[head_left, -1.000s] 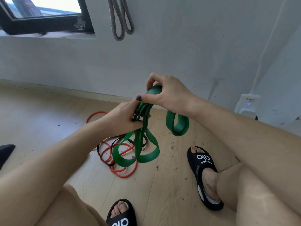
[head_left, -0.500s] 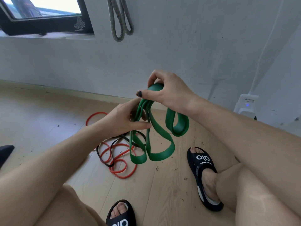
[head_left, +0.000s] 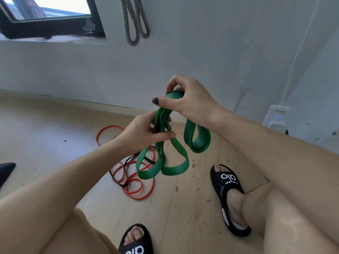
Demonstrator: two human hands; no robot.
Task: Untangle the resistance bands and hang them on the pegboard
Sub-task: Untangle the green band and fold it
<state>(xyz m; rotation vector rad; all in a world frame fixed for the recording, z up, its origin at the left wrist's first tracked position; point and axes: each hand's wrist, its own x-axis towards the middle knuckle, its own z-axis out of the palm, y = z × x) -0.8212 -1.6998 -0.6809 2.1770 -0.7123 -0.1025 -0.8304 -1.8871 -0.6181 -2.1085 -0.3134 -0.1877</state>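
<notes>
A wide green resistance band (head_left: 176,162) hangs in several loops between my two hands, above the floor. My right hand (head_left: 189,99) pinches its top fold between thumb and fingers. Just below it, my left hand (head_left: 145,132) grips the bunched green strands. One green loop (head_left: 198,138) hangs to the right under my right wrist. On the wooden floor beneath lie thin red bands (head_left: 135,182) tangled with a thin black band (head_left: 117,176). A grey band (head_left: 135,21) hangs on the wall above. No pegboard is in view.
I am sitting low, with both knees and my feet in black sandals (head_left: 229,197) at the bottom. A white wall (head_left: 201,52) stands close ahead, a dark window frame (head_left: 49,24) at top left, a white plugged-in device (head_left: 277,116) at right. A dark object (head_left: 5,171) is at the left edge.
The lower green loops have shifted and swung as my left hand regripped the strands. My right hand has stayed at the top fold. The red and black bands have not moved.
</notes>
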